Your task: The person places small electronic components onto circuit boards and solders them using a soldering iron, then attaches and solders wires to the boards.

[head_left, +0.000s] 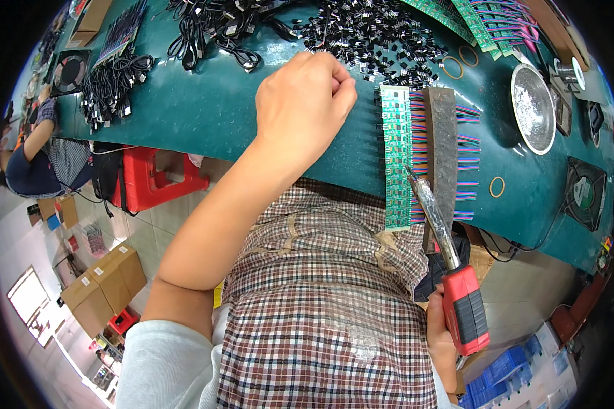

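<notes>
My left hand (303,102) is closed at the near edge of a pile of small black connectors (372,34); its fingertips face away, so what they pinch is hidden. A soldering iron (465,307) with a red and black handle is held in my right hand (439,327), its fingers wrapped round the grip. The iron's tip reaches the right edge of a green circuit board panel (397,157); I cannot tell whether it touches. Thin coloured wires run from that panel under a dark grey bar (441,146) and stick out on its right side.
Bundles of black cables (218,27) lie at the back left. A metal bowl (533,109), a solder spool (569,73) and a black fan (584,194) stand on the right. More green boards (477,27) lie behind. A co-worker's arm (39,136) shows at far left, near a red stool (143,180).
</notes>
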A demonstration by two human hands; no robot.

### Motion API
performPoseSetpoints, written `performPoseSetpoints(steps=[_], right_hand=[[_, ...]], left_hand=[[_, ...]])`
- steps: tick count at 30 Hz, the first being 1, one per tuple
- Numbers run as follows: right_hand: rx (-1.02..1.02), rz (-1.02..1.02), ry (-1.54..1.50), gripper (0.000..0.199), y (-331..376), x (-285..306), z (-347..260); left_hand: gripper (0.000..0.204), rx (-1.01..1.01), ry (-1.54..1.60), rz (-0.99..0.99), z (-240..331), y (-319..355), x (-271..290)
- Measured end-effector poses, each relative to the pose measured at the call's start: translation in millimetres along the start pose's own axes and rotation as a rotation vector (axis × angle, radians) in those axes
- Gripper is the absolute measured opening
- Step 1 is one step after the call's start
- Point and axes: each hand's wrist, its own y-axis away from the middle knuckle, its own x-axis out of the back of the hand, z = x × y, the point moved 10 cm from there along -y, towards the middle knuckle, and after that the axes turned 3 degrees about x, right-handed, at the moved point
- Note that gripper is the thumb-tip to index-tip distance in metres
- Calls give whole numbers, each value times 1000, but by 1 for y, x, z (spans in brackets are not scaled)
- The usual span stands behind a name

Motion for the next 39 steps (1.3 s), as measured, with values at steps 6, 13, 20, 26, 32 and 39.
performPoseSetpoints(steps=[6,13,20,26,32,39], right_hand=[[-26,-15,3,19,-2,0,0],[-77,-32,-37,19,2,-1,6],[-97,-36,-56,20,7,-2,9],[41,-3,-30,23,2,-2,-3],[48,-20,-36,24,-5,-4,-11],[63,-69,5,23,-13,-7,-19]], left_hand=[[13,202,135,-128,-13,16,6],[10,359,507,-342,-24,40,-5],[10,556,961,-600,1,87,-28],[13,629,936,-633,8,99,-43],[15,582,894,-609,11,95,-46],[17,558,851,-604,11,91,-48]])
